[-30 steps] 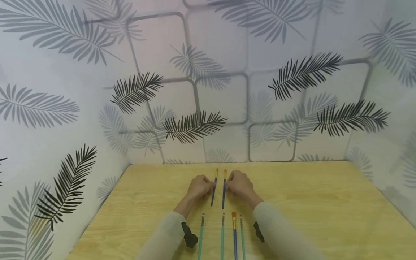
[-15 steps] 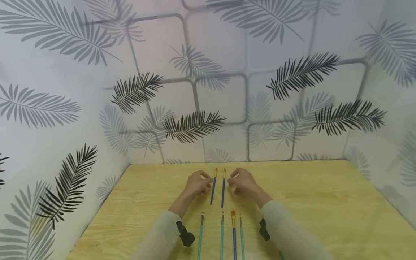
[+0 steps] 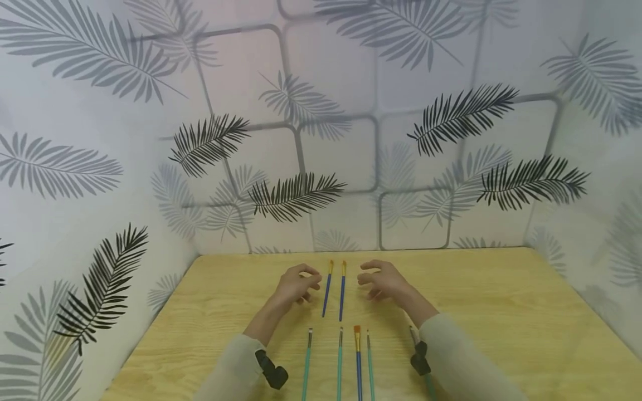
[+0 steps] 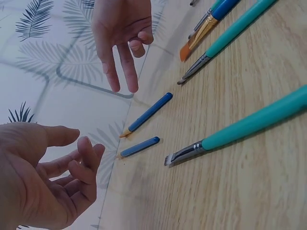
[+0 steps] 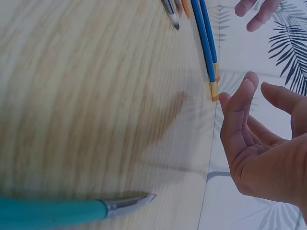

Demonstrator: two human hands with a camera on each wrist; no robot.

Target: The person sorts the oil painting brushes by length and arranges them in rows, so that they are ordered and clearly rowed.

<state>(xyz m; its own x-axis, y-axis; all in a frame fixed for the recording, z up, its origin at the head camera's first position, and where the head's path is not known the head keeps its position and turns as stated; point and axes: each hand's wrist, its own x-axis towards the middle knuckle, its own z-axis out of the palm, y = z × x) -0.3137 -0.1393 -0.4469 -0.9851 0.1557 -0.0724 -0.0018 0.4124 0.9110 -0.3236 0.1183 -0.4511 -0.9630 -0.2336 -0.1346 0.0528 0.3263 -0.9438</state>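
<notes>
Two blue paintbrushes with golden ferrules lie side by side near the table's back edge: a left one and a right one. My left hand hovers just left of the pair, fingers loosely bent and holding nothing. On the other side my right hand is likewise bare, its fingers spread a little and apart from the brushes. In the left wrist view both blue brushes lie on the wood between the left hand and the right hand.
Nearer me lies a row of brushes: a teal one, another teal one, a wide blue one with an orange tip and a thin teal one. One more teal brush lies below my right forearm. A leaf-patterned wall backs the wooden table.
Both hands have let go of the two blue brushes and drawn apart, the left hand leftward and the right hand rightward. The brushes stay on the table.
</notes>
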